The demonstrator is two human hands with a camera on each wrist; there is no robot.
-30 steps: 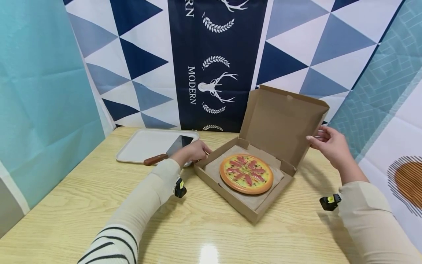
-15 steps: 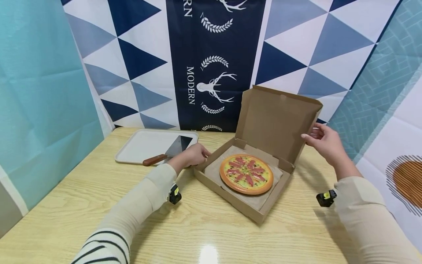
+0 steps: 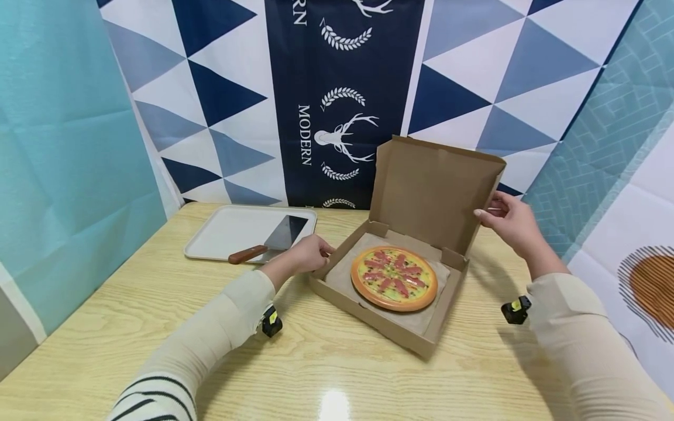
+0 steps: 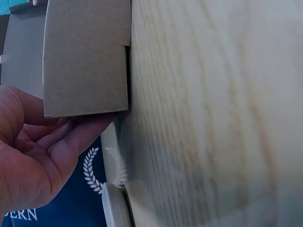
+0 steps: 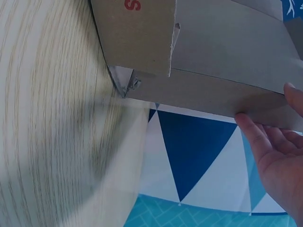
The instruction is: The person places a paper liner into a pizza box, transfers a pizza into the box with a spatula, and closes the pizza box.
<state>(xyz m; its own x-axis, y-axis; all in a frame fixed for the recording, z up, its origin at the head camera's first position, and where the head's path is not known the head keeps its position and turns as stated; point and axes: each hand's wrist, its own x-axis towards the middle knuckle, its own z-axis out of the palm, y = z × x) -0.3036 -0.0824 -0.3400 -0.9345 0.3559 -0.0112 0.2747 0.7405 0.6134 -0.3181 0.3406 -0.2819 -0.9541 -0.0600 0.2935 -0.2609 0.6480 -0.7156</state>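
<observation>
A brown cardboard pizza box (image 3: 387, 327) stands on the table with its lid (image 3: 434, 190) raised. Inside, on a sheet of light brown paper, lies a whole pizza (image 3: 394, 278) with a thick orange rim and red strips on top. My left hand (image 3: 302, 255) pinches the box's left corner; in the left wrist view the thumb is at the inner side of the wall and the fingers are beneath its outer end. At the lid's right side edge, my right hand (image 3: 513, 225) holds the cardboard between thumb and fingers, also seen at the lid's side flap (image 5: 208, 101) in the right wrist view.
A white tray (image 3: 223, 231) sits at the back left of the wooden table (image 3: 295, 374). Across its front edge lies a wide-bladed spatula (image 3: 247, 254) with a wooden handle. A patterned cloth (image 3: 342, 70) hangs close behind the box.
The box has turned a little: its front corner moved right and its lid moved left. My right hand went left with the lid, and my left hand came slightly nearer with its corner.
</observation>
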